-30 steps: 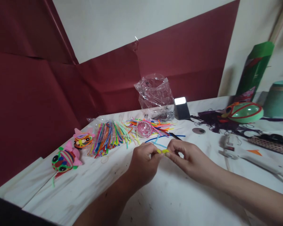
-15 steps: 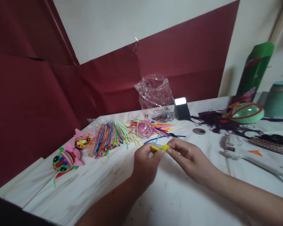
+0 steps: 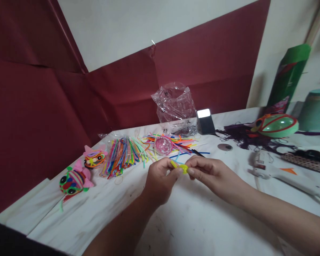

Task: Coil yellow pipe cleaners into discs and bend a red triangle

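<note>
A yellow pipe cleaner (image 3: 184, 168), wound into a small coil with a straight tail sticking out to the left, is pinched between both hands above the table. My left hand (image 3: 161, 179) is closed, its thumb and forefinger on the coil's left side and the tail. My right hand (image 3: 209, 174) grips the coil's right side with thumb and fingertips. Just beyond the hands lie blue pipe cleaners (image 3: 194, 153) and a clear pink plastic dome (image 3: 163, 145) among loose coloured pipe cleaners.
A bundle of pipe cleaners (image 3: 126, 154) and two colourful fish figures (image 3: 74, 180) lie left. A glue gun (image 3: 288, 176), a green balloon-like shape (image 3: 280, 126) and purple thread (image 3: 240, 134) are right. Behind stand a clear plastic bag (image 3: 176, 106) and a dark box (image 3: 206, 122).
The left hand has shifted slightly left and tilted. The yellow tail now points more steeply upward, and the coil sits a little lower and to the left, still between both hands.
</note>
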Action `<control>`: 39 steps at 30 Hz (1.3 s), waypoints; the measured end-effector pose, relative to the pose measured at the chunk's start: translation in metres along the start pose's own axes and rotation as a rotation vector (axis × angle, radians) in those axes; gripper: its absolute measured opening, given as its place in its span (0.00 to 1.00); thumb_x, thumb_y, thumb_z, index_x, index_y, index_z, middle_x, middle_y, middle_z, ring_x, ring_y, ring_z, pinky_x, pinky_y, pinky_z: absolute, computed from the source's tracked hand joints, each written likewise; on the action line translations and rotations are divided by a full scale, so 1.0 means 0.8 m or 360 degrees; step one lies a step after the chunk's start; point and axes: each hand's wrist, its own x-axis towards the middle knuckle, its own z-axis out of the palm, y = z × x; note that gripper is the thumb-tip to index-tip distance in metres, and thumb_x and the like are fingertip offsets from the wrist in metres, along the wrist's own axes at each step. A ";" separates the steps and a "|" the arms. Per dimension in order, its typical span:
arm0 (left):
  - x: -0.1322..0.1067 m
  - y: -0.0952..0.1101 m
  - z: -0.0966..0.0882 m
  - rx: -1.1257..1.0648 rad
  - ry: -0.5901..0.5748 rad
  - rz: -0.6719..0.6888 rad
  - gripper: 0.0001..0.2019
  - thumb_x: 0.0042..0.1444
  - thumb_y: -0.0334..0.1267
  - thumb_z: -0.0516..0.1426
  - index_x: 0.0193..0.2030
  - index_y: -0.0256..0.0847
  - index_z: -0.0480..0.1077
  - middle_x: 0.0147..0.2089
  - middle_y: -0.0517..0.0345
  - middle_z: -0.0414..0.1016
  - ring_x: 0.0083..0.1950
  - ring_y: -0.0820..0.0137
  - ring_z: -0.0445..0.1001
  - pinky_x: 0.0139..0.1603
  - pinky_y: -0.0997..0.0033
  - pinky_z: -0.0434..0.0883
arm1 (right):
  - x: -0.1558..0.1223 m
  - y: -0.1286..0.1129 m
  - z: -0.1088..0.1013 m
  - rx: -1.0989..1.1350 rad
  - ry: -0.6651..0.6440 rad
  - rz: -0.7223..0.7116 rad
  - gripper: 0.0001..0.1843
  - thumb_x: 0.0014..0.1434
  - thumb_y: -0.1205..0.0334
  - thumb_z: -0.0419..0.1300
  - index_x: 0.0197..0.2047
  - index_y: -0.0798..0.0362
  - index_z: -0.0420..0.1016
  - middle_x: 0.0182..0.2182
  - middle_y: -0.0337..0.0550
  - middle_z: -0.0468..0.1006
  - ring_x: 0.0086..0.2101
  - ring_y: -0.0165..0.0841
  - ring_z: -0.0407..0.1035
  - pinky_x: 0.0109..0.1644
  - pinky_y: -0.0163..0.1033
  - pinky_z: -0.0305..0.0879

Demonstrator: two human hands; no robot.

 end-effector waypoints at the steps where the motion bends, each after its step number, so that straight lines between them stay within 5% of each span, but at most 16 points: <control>1: -0.001 -0.004 0.004 -0.0176 0.0060 -0.0051 0.07 0.45 0.36 0.56 0.23 0.37 0.62 0.20 0.65 0.61 0.23 0.78 0.58 0.26 0.77 0.59 | 0.001 -0.001 0.001 0.0112 -0.0003 0.0029 0.12 0.56 0.53 0.53 0.32 0.53 0.69 0.27 0.39 0.71 0.29 0.30 0.66 0.34 0.35 0.63; 6: -0.004 -0.016 0.021 -0.0441 0.0264 -0.0119 0.07 0.44 0.36 0.57 0.23 0.38 0.62 0.18 0.67 0.60 0.22 0.79 0.57 0.25 0.77 0.58 | 0.000 0.000 0.009 0.0147 0.0057 -0.0023 0.12 0.56 0.53 0.53 0.33 0.53 0.70 0.28 0.40 0.72 0.30 0.30 0.66 0.36 0.35 0.64; 14: -0.008 -0.005 0.018 0.0361 0.0291 0.0085 0.07 0.45 0.34 0.57 0.20 0.38 0.64 0.21 0.63 0.66 0.26 0.74 0.64 0.31 0.75 0.62 | -0.005 0.002 0.009 -0.0464 0.0297 -0.0131 0.12 0.57 0.60 0.48 0.24 0.53 0.64 0.19 0.38 0.67 0.22 0.29 0.62 0.25 0.34 0.58; 17: -0.003 0.003 0.004 0.0751 0.0087 0.0243 0.07 0.44 0.31 0.57 0.19 0.37 0.65 0.21 0.62 0.66 0.26 0.74 0.64 0.31 0.75 0.60 | -0.004 0.006 0.009 -0.0639 0.0199 -0.0261 0.10 0.57 0.63 0.48 0.26 0.53 0.64 0.21 0.40 0.69 0.23 0.30 0.63 0.26 0.34 0.58; 20: 0.005 0.010 -0.009 0.0851 -0.0254 0.0177 0.07 0.44 0.31 0.57 0.19 0.37 0.67 0.20 0.63 0.66 0.25 0.75 0.63 0.28 0.76 0.59 | -0.003 0.012 0.009 -0.0750 0.0023 -0.0380 0.09 0.56 0.66 0.47 0.27 0.53 0.64 0.23 0.42 0.70 0.25 0.31 0.64 0.28 0.34 0.59; 24: 0.009 0.010 -0.012 0.0702 -0.0319 0.0111 0.05 0.44 0.31 0.58 0.21 0.36 0.68 0.22 0.61 0.68 0.26 0.74 0.65 0.29 0.76 0.61 | -0.002 0.013 0.009 -0.0654 0.0015 -0.0247 0.09 0.55 0.65 0.49 0.26 0.53 0.65 0.22 0.40 0.69 0.24 0.31 0.64 0.28 0.34 0.58; 30: 0.002 -0.008 0.003 0.0295 0.0111 0.0207 0.04 0.45 0.31 0.57 0.22 0.36 0.66 0.23 0.61 0.67 0.28 0.74 0.65 0.32 0.75 0.63 | 0.001 0.008 0.010 0.0053 0.0073 0.0073 0.12 0.57 0.56 0.50 0.27 0.53 0.67 0.22 0.37 0.69 0.26 0.29 0.64 0.32 0.34 0.61; 39: -0.005 -0.014 0.022 -0.0388 0.0186 -0.0153 0.04 0.43 0.31 0.59 0.24 0.36 0.67 0.20 0.64 0.67 0.23 0.77 0.65 0.28 0.76 0.62 | -0.003 0.005 0.012 0.0182 0.0257 0.0111 0.15 0.57 0.53 0.51 0.25 0.53 0.65 0.20 0.37 0.67 0.24 0.29 0.62 0.30 0.34 0.59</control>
